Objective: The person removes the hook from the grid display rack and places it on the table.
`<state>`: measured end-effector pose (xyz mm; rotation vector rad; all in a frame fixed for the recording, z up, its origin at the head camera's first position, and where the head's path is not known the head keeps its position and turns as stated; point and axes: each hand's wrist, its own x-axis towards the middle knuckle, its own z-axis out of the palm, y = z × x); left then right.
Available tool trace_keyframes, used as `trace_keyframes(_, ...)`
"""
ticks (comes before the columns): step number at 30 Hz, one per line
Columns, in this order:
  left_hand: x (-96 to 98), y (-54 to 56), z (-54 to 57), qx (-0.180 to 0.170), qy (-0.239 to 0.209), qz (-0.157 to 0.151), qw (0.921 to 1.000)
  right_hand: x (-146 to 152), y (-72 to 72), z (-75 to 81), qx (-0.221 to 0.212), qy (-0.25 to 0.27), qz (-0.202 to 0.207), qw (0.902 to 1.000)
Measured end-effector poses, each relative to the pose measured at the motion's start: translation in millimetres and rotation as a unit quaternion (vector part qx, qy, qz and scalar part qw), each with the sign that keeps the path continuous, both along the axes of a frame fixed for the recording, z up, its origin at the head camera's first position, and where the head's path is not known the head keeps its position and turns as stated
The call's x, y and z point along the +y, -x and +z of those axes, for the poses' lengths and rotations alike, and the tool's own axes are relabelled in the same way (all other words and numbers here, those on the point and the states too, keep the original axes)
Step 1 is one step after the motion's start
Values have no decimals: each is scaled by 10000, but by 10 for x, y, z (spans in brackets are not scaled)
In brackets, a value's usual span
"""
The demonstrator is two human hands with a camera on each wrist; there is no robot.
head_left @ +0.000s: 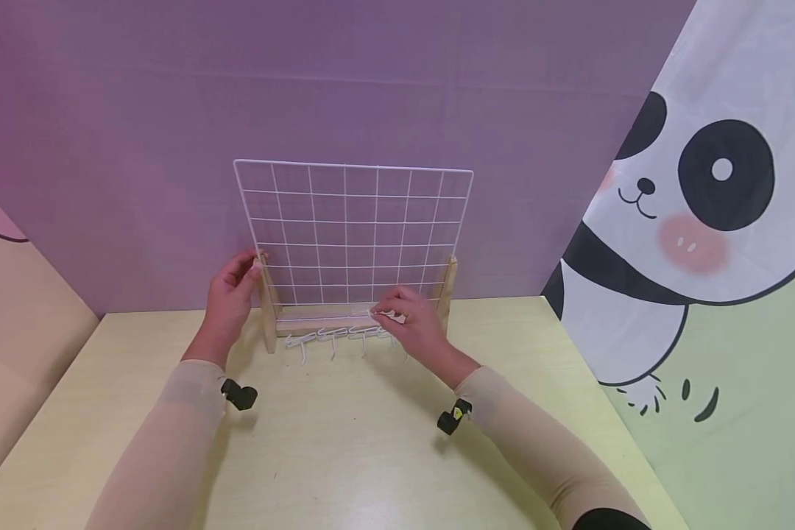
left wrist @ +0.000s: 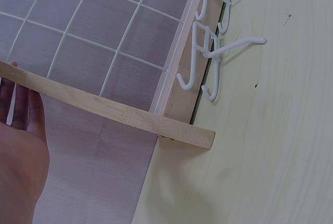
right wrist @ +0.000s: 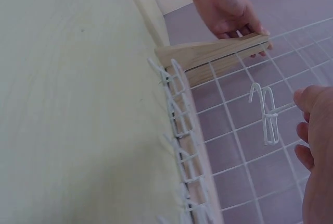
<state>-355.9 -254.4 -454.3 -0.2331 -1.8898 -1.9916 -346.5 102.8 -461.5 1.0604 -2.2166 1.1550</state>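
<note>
A white wire grid panel (head_left: pixel 345 165) stands upright in a wooden stand (head_left: pixel 268 313). My left hand (head_left: pixel 228 294) grips the top of the stand's left side post, with the thumb in front and fingers behind. Before the lower part of the grid, my right hand (head_left: pixel 419 327) pinches a small white wire hook (right wrist: pixel 271 115) by its prong. That hook has two curved top ends and overlaps the grid in the right wrist view. Several more white hooks (left wrist: pixel 237 45) sit in a row along the stand's low front bar, prongs pointing toward me.
The stand rests on a pale wooden table (head_left: pixel 344 456) close to its back edge. Behind it hangs a purple cloth backdrop (head_left: pixel 172 110). A panda-printed panel (head_left: pixel 722 280) rises along the table's right side.
</note>
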Motion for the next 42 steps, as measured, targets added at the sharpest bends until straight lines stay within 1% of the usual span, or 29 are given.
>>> trace_keyframes(6,-4,-4,-1,9,9,-10,10000,21,-11,-137,-92,-56,-78,9999)
trace_keyframes(12,-7,-2,5,-25,73,18,10000,32,4,-226,-111,-84,-146,9998)
trace_keyframes(21,-12,17,10,-40,163,46,9998,30,-1,-336,-522,-158,-106,9985)
trace_keyframes(31,-14,4,6,-76,151,53,9998,7,-3,-442,-557,-289,-8,9980)
trace_keyframes(37,2,-15,11,-65,126,41,9999,-4,18,-491,-443,-532,-73,9976)
trace_keyframes(42,6,-22,16,-31,83,-7,10000,-8,48,-537,-504,-616,-124,9968)
